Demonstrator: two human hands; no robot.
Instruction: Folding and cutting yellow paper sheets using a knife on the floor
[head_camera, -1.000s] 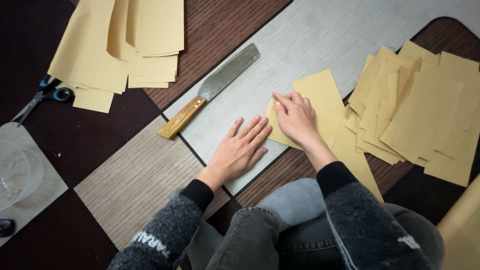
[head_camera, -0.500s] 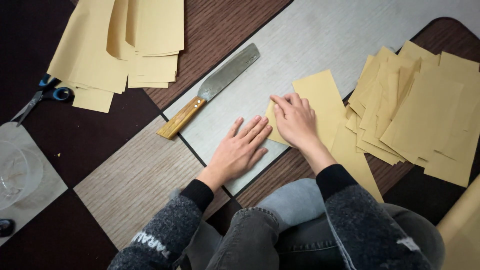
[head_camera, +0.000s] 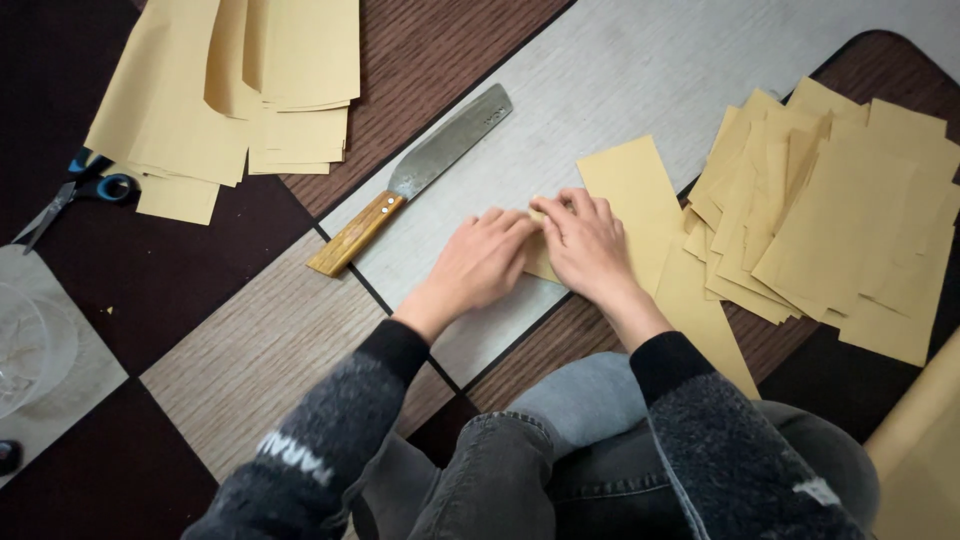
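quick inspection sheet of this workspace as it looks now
surface: patchwork floor of wood-look, grey and dark panels
job's things: tan paper sheet flat on the grey panel, its near corner under both hands
clutter: knife with wooden handle; paper stack far left; loose pile of sheets right; scissors; clear plastic container
grips: left hand and right hand press the sheet, fingertips meeting
cables: nothing seen
surroundings: person's knees at bottom edge

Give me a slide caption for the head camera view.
Both hands, left hand and right hand, press a tan paper sheet beside a wooden-handled knife.
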